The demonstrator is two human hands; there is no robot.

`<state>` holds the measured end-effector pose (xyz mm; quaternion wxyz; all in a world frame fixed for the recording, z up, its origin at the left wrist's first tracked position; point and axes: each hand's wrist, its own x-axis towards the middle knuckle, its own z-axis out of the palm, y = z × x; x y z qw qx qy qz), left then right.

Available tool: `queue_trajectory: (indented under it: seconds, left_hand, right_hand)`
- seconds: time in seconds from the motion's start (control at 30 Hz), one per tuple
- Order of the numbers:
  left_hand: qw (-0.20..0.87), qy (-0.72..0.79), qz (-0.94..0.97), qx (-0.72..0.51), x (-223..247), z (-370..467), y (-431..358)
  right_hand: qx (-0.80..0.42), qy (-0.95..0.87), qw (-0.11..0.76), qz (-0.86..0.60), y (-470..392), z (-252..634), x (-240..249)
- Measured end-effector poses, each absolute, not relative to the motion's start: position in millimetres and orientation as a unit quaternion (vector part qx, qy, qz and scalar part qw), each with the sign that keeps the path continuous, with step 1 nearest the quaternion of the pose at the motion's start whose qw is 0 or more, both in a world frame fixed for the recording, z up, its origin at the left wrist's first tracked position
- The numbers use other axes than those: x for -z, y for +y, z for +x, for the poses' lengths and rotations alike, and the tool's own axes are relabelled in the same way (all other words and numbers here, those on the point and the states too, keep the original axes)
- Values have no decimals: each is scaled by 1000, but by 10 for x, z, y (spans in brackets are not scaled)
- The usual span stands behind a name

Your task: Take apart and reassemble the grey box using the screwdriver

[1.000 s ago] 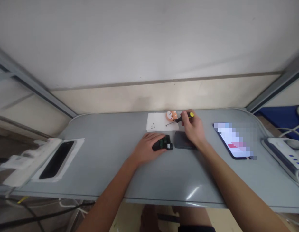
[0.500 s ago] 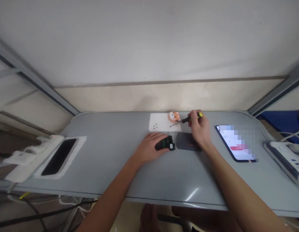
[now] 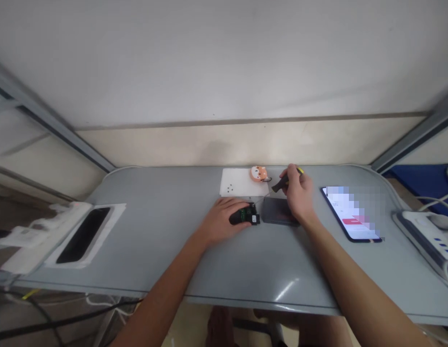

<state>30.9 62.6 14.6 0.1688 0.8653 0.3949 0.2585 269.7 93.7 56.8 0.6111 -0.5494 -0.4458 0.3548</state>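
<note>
My left hand [image 3: 224, 219] is wrapped round a black computer mouse with its inside laid bare [image 3: 244, 215]; a green circuit board shows in it. In my right hand [image 3: 299, 193] is a screwdriver [image 3: 280, 184] with a black and yellow handle. Its thin shaft slants down left, and the tip is by the top edge of the mouse; whether it touches cannot be made out. Under the right wrist lies a dark grey box-like block [image 3: 279, 212]. Beyond the mouse, several tiny dark screws [image 3: 229, 188] rest on white paper [image 3: 240, 178].
An orange animal-faced case [image 3: 259, 174] sits on the paper's right end. To the right lie a lit phone [image 3: 348, 217] and a power strip [image 3: 426, 236]. At the left are a dark phone [image 3: 84, 236] on white paper and a white power strip [image 3: 46, 236] with plugs.
The screwdriver has tilted more steeply, and its tip has moved from over the white paper down to the mouse's upper edge. My left hand stays on the mouse; the view has shifted slightly.
</note>
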Motion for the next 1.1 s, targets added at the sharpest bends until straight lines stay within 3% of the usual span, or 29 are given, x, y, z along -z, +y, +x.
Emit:
queue_trajectory:
  seconds: [0.4,0.7,1.1]
  left_hand:
    - [156,406,864,-254,-132,289,625]
    - [48,402,846,-346,-159,323,580]
    - [29,385,848,-362,-175,323,590]
  right_hand:
    - [-353,-455,613,-542,926,2685,-583]
    - [-374,-478,588,-535,858,2552,-575]
    - [-374,-468,599,-531,819,2536,-652]
